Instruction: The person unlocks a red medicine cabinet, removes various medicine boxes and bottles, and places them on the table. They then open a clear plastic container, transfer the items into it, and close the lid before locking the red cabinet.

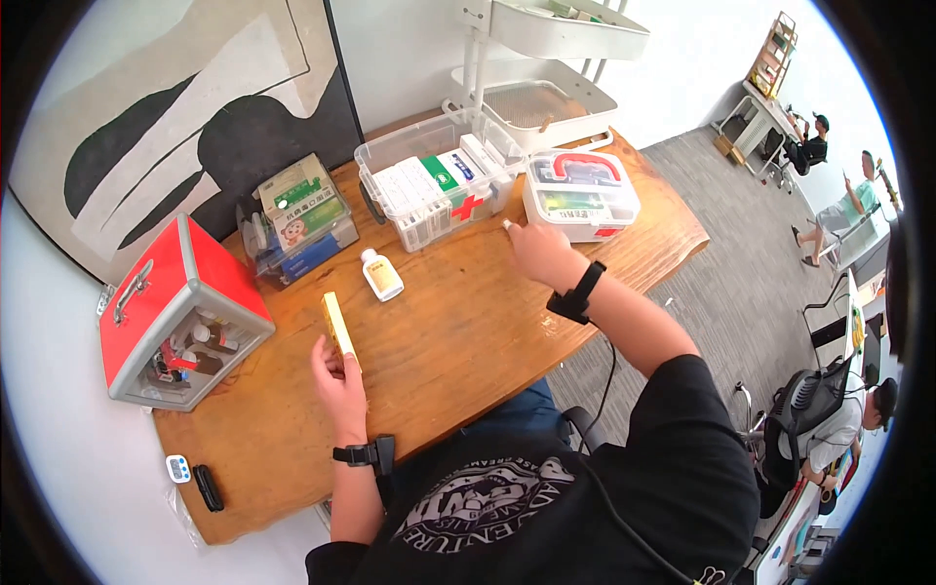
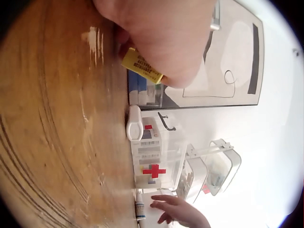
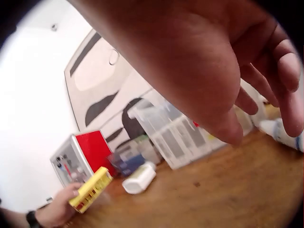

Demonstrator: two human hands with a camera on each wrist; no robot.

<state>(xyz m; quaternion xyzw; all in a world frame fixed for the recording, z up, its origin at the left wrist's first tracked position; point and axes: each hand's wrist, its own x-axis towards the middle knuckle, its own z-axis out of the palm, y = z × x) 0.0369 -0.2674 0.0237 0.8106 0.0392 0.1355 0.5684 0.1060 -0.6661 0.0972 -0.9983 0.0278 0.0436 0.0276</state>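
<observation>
My left hand (image 1: 341,385) holds a slim yellow box (image 1: 339,330) between thumb and fingers, low over the left part of the wooden table. Ahead of it lies a white bottle (image 1: 382,276) with a pale yellow label. On the right, my right hand (image 1: 546,255) is over the table in front of the white first-aid case, its fingers loosely bent and apart. Close under those fingers a small white bottle with a blue-marked label (image 2: 140,209) lies on its side; in the head view the hand hides most of it. The right wrist view shows the bottle (image 3: 285,135) beside the fingertips.
A clear bin of medicine boxes (image 1: 414,239) stands at the back, with a lidded white case (image 1: 585,229) to its right. Left of the bin are a clear box of packets (image 1: 317,258) and a red-and-silver cabinet (image 1: 185,312). A white shelf cart (image 1: 575,39) stands behind.
</observation>
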